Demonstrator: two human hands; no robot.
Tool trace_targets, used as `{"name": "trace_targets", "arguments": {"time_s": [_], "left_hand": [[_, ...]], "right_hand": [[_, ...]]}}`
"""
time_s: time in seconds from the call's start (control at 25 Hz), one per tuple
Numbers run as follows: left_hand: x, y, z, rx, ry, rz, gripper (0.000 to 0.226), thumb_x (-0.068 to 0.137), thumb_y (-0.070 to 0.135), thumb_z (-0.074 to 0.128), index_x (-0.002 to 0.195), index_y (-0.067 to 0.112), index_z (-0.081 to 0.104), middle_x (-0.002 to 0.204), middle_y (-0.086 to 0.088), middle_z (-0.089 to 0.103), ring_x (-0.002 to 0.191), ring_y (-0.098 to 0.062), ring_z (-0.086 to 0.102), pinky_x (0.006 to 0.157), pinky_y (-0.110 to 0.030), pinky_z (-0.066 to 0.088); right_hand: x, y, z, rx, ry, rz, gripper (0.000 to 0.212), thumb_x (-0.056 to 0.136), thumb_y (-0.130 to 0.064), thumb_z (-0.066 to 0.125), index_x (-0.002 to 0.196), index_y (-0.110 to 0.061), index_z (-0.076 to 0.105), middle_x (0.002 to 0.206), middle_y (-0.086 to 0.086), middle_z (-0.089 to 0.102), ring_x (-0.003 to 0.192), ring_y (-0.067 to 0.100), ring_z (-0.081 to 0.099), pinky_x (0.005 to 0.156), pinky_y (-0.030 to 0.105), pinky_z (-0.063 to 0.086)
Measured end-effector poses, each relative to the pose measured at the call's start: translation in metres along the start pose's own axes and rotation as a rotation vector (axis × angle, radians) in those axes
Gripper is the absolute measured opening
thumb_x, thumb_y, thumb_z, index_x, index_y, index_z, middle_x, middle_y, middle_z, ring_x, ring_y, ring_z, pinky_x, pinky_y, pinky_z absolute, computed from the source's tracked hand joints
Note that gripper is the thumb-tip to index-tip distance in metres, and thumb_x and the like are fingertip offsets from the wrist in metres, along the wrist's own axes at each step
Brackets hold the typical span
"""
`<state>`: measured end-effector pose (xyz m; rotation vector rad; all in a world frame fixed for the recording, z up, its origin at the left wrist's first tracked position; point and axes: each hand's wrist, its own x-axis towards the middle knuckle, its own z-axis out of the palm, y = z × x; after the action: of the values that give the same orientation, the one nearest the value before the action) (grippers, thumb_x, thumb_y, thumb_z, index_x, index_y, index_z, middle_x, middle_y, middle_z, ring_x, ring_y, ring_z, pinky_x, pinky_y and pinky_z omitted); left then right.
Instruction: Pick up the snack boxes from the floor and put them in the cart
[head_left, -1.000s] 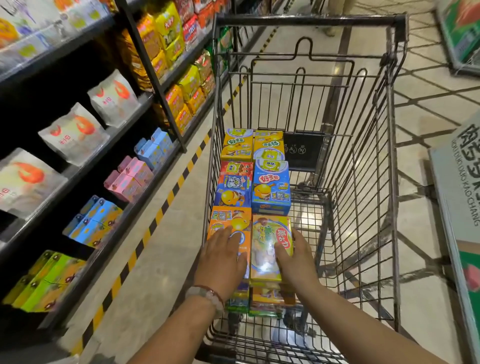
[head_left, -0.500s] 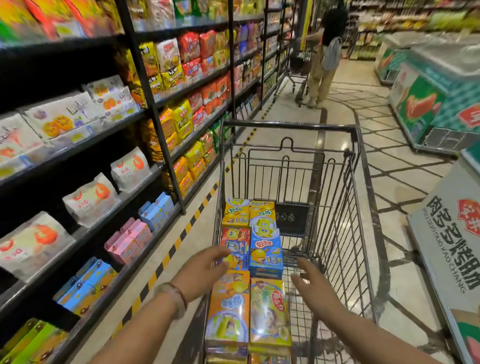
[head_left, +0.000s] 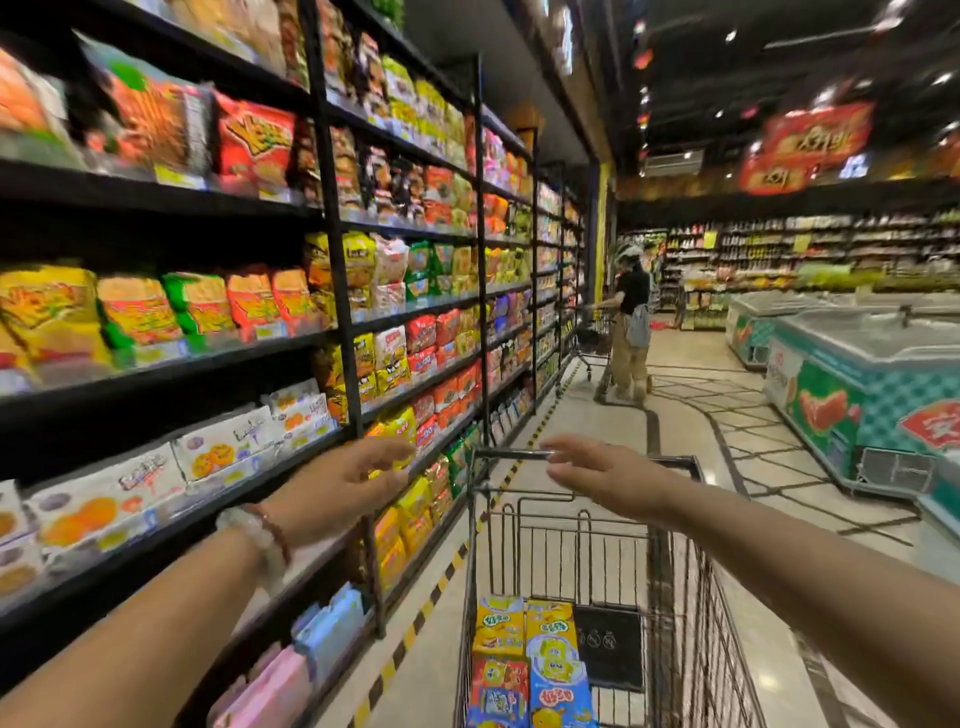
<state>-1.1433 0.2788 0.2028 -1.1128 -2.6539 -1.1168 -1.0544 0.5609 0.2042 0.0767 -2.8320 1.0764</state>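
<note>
I see a glossy pale tiled floor (head_left: 691, 447) running down a supermarket aisle. The black wire cart (head_left: 675, 597) stands ahead; cardboard snack boxes (head_left: 524, 660) lie stacked inside along its left side. My left hand (head_left: 337, 486) and right hand (head_left: 605, 475) hover empty above the cart, fingers spread. Shelves (head_left: 332, 343) of crinkly bags rise left of the cart.

Location: supermarket aisle. Indicators: tall black shelving (head_left: 332, 218) stocked with packaged snacks, a wire shopping cart (head_left: 675, 597), chest freezers (head_left: 852, 384), hanging promotional banners (head_left: 810, 145), and another shopper (head_left: 631, 322) with a cart.
</note>
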Motion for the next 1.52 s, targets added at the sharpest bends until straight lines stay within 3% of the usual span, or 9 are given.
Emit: {"name": "trace_targets", "arguments": {"time_s": [0.16,0.28,0.36,0.48,0.84,0.96,1.08,1.24,1.52], "left_hand": [[-0.025,0.011,-0.051,0.093,0.018,-0.011,0.077,0.043,0.096,0.042,0.106,0.053,0.046,0.124,0.027,0.048,0.117,0.003,0.047,0.099,-0.021,0.039],[-0.057,0.016,-0.073,0.255,-0.016,-0.060,0.058,0.061,0.085,0.046,0.111,0.057,0.035,0.130,0.026,0.039,0.123,0.003,0.038,0.108,-0.024,0.032],[-0.084,0.014,-0.085,0.397,-0.011,-0.108,0.063,0.066,0.084,0.042,0.121,0.055,0.033,0.137,0.022,0.036,0.129,0.000,0.034,0.110,-0.024,0.028],[-0.131,0.019,-0.096,0.550,0.017,-0.235,0.054,0.090,0.051,0.048,0.140,0.039,0.031,0.148,0.016,0.028,0.137,-0.006,0.028,0.112,-0.026,0.025],[-0.313,0.093,-0.092,0.708,0.153,-0.686,0.056,0.092,0.044,0.048,0.143,0.036,0.026,0.149,0.019,0.022,0.139,-0.004,0.019,0.116,-0.032,0.021],[-0.383,0.130,-0.088,0.732,0.238,-0.829,0.053,0.095,0.038,0.047,0.144,0.031,0.028,0.149,0.014,0.024,0.140,-0.006,0.020,0.113,-0.023,0.021],[-0.457,0.172,-0.086,0.768,0.335,-0.990,0.053,0.096,0.035,0.046,0.145,0.028,0.027,0.149,0.011,0.024,0.139,-0.009,0.023,0.099,-0.007,0.018],[-0.560,0.229,-0.083,0.829,0.420,-1.233,0.055,0.095,0.041,0.046,0.145,0.037,0.022,0.154,0.010,0.021,0.140,-0.012,0.024,0.109,-0.023,0.024],[-0.725,0.343,-0.055,0.868,0.572,-1.538,0.053,0.094,0.039,0.049,0.143,0.032,0.029,0.149,0.007,0.032,0.135,-0.012,0.032,0.109,-0.028,0.030]], "right_hand": [[0.005,-0.057,-0.003,-0.226,0.022,-0.192,0.049,0.096,-0.038,0.049,0.142,-0.029,0.037,0.138,0.000,0.050,0.119,0.014,0.051,0.100,0.033,0.044],[0.008,-0.077,0.011,-0.295,-0.005,-0.273,0.052,0.095,-0.039,0.050,0.144,-0.030,0.035,0.142,-0.002,0.045,0.116,0.009,0.048,0.097,0.026,0.041],[0.012,-0.087,0.023,-0.365,-0.054,-0.343,0.054,0.095,-0.043,0.050,0.145,-0.030,0.033,0.149,-0.003,0.038,0.127,0.011,0.044,0.101,0.024,0.035],[0.010,-0.107,0.040,-0.424,-0.113,-0.448,0.056,0.095,-0.045,0.048,0.146,-0.029,0.031,0.151,-0.004,0.035,0.135,0.013,0.037,0.107,0.026,0.031],[-0.032,-0.184,0.130,-0.369,-0.301,-0.858,0.056,0.096,-0.047,0.044,0.147,-0.032,0.027,0.153,-0.010,0.029,0.139,0.010,0.028,0.107,0.024,0.028],[-0.063,-0.227,0.167,-0.311,-0.383,-0.990,0.056,0.096,-0.046,0.044,0.147,-0.033,0.027,0.154,-0.008,0.028,0.140,0.012,0.027,0.110,0.030,0.027],[-0.102,-0.278,0.200,-0.239,-0.433,-1.146,0.054,0.095,-0.046,0.045,0.146,-0.033,0.029,0.154,-0.006,0.029,0.140,0.013,0.027,0.111,0.031,0.026],[-0.174,-0.344,0.237,-0.154,-0.539,-1.318,0.056,0.093,-0.049,0.045,0.145,-0.033,0.032,0.152,-0.005,0.032,0.137,0.015,0.032,0.110,0.031,0.030],[-0.337,-0.451,0.306,-0.101,-0.642,-1.665,0.053,0.098,-0.039,0.045,0.147,-0.030,0.026,0.154,-0.007,0.026,0.142,0.011,0.022,0.108,0.018,0.017]]}}
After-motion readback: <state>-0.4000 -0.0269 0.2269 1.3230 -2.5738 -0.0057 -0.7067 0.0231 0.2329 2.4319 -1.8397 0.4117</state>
